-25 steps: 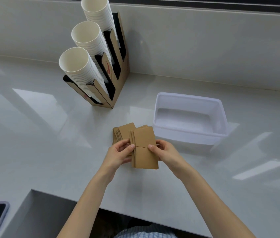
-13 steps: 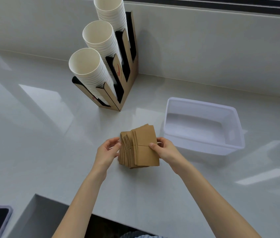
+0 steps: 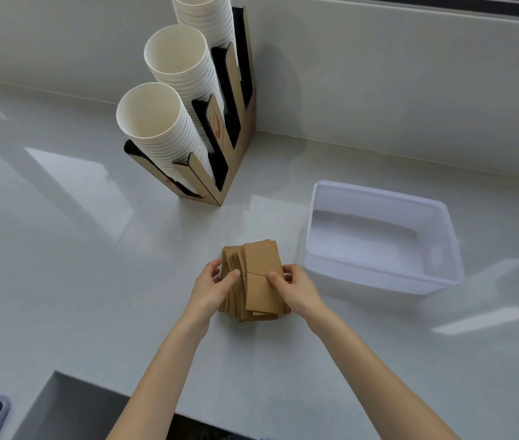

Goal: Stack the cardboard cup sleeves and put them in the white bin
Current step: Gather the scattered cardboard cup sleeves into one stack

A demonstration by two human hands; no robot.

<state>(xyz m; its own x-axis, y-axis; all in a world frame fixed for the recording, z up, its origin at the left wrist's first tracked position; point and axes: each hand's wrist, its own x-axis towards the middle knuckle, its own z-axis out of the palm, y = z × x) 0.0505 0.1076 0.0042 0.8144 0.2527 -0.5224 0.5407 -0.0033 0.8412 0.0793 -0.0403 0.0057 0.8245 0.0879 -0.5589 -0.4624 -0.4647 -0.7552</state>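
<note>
A pile of brown cup sleeves (image 3: 259,277) is held on the white tabletop (image 3: 77,265), and it is squeezed from both sides. The left hand (image 3: 212,289) is closed on the left side of the pile, and the right hand (image 3: 296,289) is closed on the right side. The white bin (image 3: 442,281) is seen just beside the pile, to its right, and nothing is seen inside it.

I read this as a café drinks counter: a cardboard cup holder (image 3: 220,147) with stacks of paper cups (image 3: 162,131) stands on the pale counter (image 3: 61,249) against the back wall.
</note>
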